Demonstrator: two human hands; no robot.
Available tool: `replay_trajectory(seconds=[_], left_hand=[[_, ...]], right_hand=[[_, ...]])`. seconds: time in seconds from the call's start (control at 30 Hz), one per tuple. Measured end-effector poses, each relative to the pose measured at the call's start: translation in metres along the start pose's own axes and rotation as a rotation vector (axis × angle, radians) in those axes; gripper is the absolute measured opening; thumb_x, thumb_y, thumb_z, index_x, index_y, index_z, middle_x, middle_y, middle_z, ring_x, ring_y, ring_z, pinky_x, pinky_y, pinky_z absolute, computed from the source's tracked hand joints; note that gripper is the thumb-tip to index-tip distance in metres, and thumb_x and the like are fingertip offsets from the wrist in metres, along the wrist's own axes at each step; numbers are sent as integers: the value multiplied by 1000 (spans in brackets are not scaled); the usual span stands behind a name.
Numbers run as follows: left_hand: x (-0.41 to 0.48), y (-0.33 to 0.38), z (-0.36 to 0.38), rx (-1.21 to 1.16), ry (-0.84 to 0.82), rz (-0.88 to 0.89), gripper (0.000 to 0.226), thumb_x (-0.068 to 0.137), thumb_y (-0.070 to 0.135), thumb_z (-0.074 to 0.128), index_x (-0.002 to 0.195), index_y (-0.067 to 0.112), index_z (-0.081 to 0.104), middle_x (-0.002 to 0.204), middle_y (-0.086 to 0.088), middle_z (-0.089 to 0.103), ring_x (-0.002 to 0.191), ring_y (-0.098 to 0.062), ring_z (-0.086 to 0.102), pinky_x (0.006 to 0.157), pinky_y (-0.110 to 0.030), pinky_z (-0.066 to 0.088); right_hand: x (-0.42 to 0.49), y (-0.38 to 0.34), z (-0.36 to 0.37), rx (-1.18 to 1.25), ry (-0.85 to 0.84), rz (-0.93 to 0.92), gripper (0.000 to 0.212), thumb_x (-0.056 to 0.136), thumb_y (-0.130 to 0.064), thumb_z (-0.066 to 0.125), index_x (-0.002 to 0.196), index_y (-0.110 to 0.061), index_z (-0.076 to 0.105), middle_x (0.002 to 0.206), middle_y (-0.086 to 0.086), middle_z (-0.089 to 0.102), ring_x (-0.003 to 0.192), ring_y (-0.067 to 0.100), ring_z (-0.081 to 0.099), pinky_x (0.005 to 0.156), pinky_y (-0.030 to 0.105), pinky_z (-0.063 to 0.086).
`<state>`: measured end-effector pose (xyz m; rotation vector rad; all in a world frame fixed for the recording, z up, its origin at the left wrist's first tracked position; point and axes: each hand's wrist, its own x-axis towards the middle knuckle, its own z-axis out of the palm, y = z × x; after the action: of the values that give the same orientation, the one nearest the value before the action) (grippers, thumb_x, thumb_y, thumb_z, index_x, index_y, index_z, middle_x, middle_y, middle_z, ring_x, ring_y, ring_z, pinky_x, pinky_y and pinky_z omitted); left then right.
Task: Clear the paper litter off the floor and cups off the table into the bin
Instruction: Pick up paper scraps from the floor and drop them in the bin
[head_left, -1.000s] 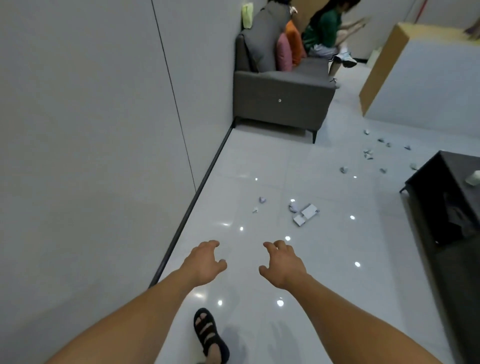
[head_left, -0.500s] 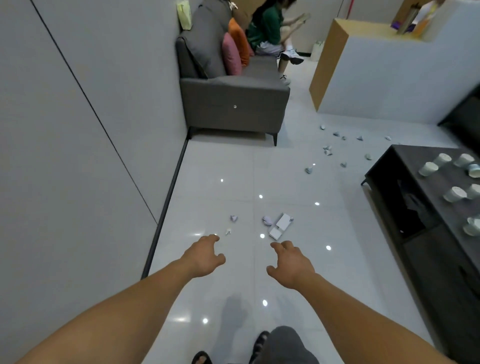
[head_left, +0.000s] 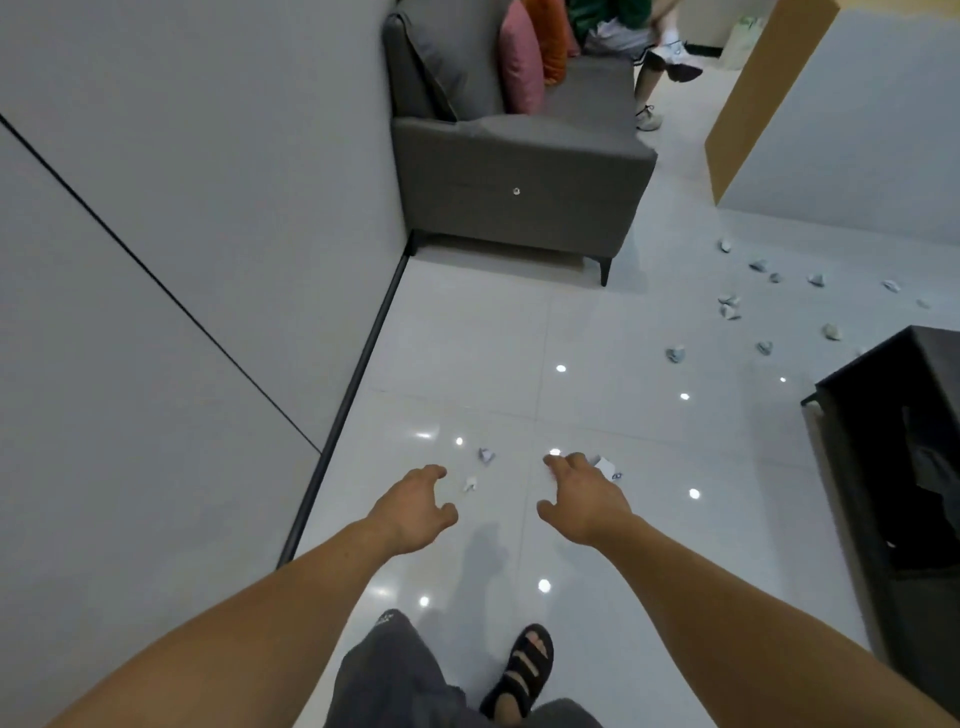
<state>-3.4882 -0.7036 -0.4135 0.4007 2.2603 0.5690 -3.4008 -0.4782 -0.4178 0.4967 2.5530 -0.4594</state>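
Small crumpled paper scraps lie on the glossy white floor just beyond my hands: one purple-white scrap (head_left: 486, 455), a tiny white one (head_left: 470, 485), and a flat white piece (head_left: 605, 466) partly hidden behind my right hand. My left hand (head_left: 415, 512) reaches forward with loosely curled fingers and holds nothing. My right hand (head_left: 584, 496) is stretched out too, fingers relaxed and empty, above the flat piece. Several more paper bits (head_left: 730, 307) are scattered at the right rear. No cups or bin are visible.
A grey sofa (head_left: 519, 182) with pink and orange cushions stands against the wall ahead; a person sits at its far end. A dark low table (head_left: 893, 415) is at the right edge. A white and wood counter (head_left: 831, 130) stands at the back right. My sandalled foot (head_left: 522, 670) is below.
I have walked forward; the near paper scraps now lie close to my fingertips. The view has tilted down and left, so the cups on the dark table are out of sight.
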Motion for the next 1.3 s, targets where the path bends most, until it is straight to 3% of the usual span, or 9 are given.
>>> replay_trajectory(seconds=[0.23,0.4,0.7,0.9,1.17,1.3], left_hand=[[112,-15,-22,-55,-77,-38,68,90,33,57,149,19,26,150,-5,33,132,-21,40,106,-29,35],[234,-50,-14,-71,-139,-61,66,90,36,56,148,20,28,147,-3,37,129,-19,42,104,-28,35],[457,-158,97,-65,-204,-95,67,90,39,57,148,19,29,147,-5,37,130,-21,42,102,-28,34],[568,-221,201,-59,-176,-83,63,91,40,56,146,20,33,146,-4,40,129,-20,44,97,-25,33],[660,-278,283,-120,-97,-112,58,90,36,57,142,21,38,143,-2,44,125,-20,49,100,-31,38],[678,-289,299,-189,-41,-104,56,88,36,59,139,21,43,139,0,50,121,-19,52,101,-33,41]], right_hand=[[104,-6,-10,-27,-76,5,66,92,-38,55,150,-24,27,146,3,35,124,26,46,86,35,47],[209,-5,26,-12,-132,62,66,91,-38,55,149,-26,27,148,1,34,123,26,47,83,36,49],[433,38,166,-35,-186,62,68,91,-38,55,151,-28,24,146,3,34,122,25,49,90,38,46],[551,80,292,-42,-189,19,71,91,-37,59,151,-27,23,145,3,34,118,26,51,77,32,40],[642,117,414,-129,-217,-49,68,90,-35,60,148,-26,27,140,6,38,111,28,54,79,35,47],[666,119,444,-100,-182,-85,53,90,-29,60,139,-22,41,128,7,43,101,28,57,78,35,49]])
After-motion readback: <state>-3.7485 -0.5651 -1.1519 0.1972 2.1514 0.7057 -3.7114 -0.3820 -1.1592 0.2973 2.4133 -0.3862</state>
